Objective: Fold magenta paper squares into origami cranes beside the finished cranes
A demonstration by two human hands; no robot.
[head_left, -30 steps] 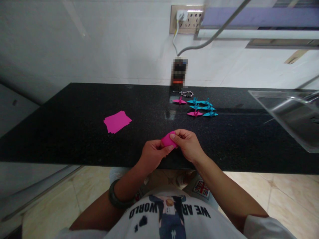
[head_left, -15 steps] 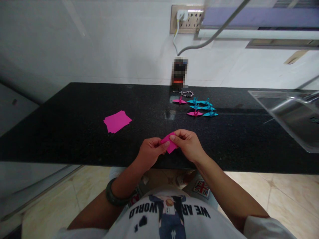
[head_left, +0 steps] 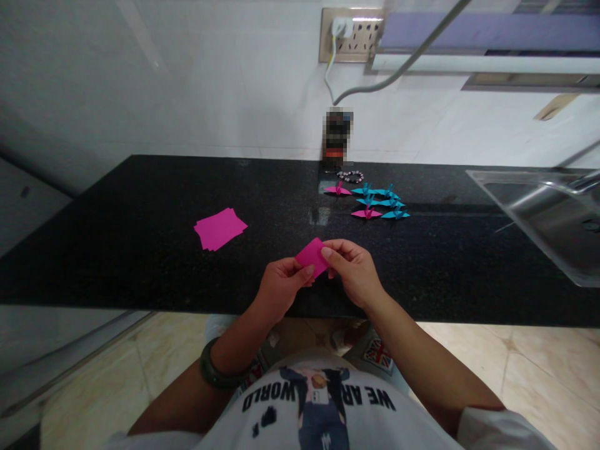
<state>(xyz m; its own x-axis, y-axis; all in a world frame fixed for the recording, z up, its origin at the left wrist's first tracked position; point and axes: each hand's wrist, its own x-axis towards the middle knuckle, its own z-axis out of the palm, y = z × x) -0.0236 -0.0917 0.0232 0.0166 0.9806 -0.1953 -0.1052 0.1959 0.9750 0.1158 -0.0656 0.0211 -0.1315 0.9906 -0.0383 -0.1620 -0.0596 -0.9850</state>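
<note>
A small folded pink paper (head_left: 311, 255) is held just above the near edge of the black counter (head_left: 140, 250). My left hand (head_left: 280, 289) pinches its lower left side with thumb and fingers. From the right, my right hand (head_left: 352, 274) grips the same paper with thumb on top and fingers curled. Both hands are closed on the paper.
A stack of pink paper squares (head_left: 219, 229) lies to the left on the counter. Several folded pink and blue paper cranes (head_left: 375, 202) sit further back, near a bead bracelet (head_left: 350, 176). A metal sink (head_left: 544, 215) is at the right. A wall socket (head_left: 349, 34) holds a plugged-in cable.
The pink paper went from a rounded, bulging shape to a flat folded piece, and both hands have turned it slightly upward.
</note>
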